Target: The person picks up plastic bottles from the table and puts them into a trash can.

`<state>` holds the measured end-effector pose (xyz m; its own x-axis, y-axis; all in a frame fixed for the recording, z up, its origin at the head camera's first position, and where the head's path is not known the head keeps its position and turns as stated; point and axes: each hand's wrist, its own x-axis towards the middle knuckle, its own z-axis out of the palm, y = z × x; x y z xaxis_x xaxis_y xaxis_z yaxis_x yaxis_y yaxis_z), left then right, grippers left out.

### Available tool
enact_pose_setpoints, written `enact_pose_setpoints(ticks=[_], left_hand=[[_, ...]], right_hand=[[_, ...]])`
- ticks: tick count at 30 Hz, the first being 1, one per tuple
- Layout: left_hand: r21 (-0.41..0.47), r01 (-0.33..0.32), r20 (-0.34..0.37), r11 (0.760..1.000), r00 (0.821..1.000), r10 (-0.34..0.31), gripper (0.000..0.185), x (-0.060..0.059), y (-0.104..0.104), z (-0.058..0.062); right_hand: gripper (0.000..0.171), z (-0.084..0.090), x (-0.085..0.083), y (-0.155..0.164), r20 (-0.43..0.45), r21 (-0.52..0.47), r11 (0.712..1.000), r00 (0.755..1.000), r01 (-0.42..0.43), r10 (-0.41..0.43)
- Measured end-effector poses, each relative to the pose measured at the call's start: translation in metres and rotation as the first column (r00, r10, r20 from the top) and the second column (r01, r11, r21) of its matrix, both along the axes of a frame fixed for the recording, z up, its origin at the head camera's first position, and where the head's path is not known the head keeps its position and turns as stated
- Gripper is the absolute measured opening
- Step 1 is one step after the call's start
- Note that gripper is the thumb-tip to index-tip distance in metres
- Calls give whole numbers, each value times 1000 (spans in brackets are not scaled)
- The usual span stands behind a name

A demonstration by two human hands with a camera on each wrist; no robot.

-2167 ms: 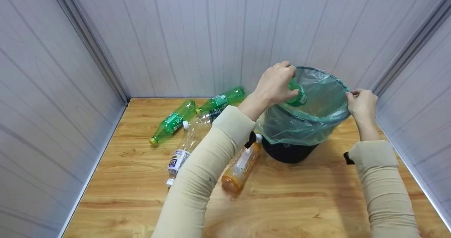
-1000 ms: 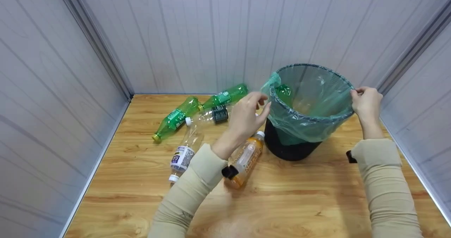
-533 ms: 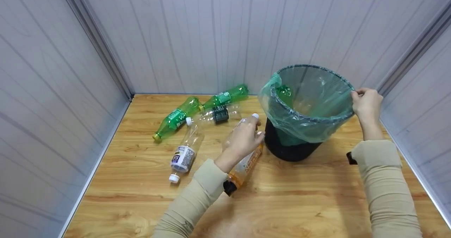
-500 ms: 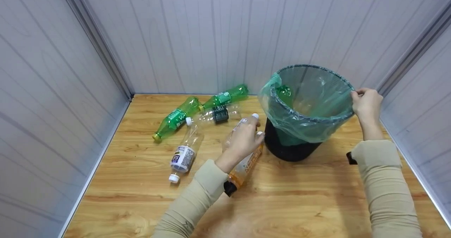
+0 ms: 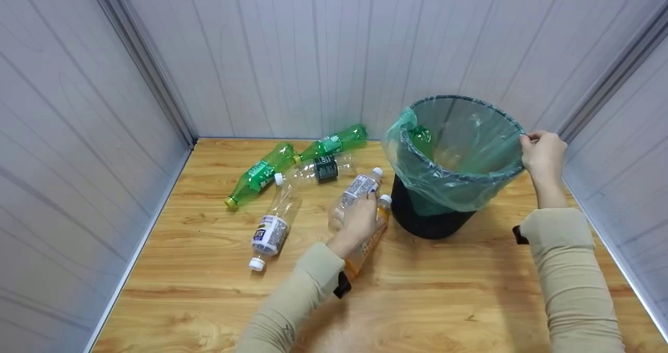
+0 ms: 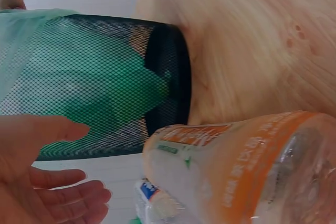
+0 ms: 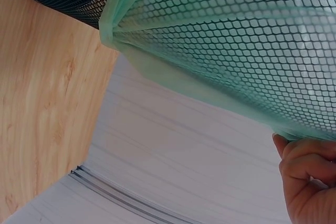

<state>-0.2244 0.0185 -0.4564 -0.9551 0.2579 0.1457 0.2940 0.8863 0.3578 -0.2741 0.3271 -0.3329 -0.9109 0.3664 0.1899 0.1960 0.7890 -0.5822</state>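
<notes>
My left hand [image 5: 359, 222] hovers open just above two bottles lying beside the bin. One is an orange drink bottle [image 5: 371, 243] with a white cap; the other is a clear labelled bottle [image 5: 357, 186]. In the left wrist view the hand [image 6: 47, 192] has loosely spread fingers and holds nothing, with the orange bottle [image 6: 236, 166] close beside it. My right hand [image 5: 543, 152] pinches the green bag at the right rim of the black mesh bin [image 5: 428, 222]. The right wrist view shows this hand [image 7: 310, 177] against the mesh [image 7: 236, 40]. A green bottle [image 5: 420, 135] lies inside the bin.
Two green bottles [image 5: 261, 174] [image 5: 336, 141], a clear bottle with a dark label [image 5: 323, 167] and another clear bottle [image 5: 271, 222] lie on the wooden table [image 5: 443, 301] at the back left. Grey panel walls close in the table on three sides.
My left hand dropped a green bottle into the bin, then came down to the bottles beside it. In the last half second it slid toward me, uncovering the clear labelled bottle. My right hand stayed put.
</notes>
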Motion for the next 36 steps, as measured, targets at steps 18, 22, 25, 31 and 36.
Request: enact_pose_setpoints(ticks=[18, 22, 25, 31, 36], left_hand=[[-140, -100, 146, 985, 982, 121, 51, -9, 17, -19], [-174, -104, 147, 979, 981, 130, 50, -9, 18, -23], [-194, -112, 133, 975, 981, 139, 49, -10, 20, -27], [-255, -146, 126, 956, 975, 182, 51, -12, 25, -32], [-266, -180, 140, 947, 965, 223, 48, -15, 27, -36]], right_hand=[[42, 1, 0, 0, 16, -9, 1000, 1000, 4, -3], [42, 1, 0, 0, 23, -13, 1000, 1000, 11, -11], [42, 2, 0, -1, 32, -18, 1000, 999, 15, -14], [43, 1, 0, -2, 40, -13, 1000, 999, 3, -3], [42, 1, 0, -1, 21, -3, 1000, 1000, 8, -8]])
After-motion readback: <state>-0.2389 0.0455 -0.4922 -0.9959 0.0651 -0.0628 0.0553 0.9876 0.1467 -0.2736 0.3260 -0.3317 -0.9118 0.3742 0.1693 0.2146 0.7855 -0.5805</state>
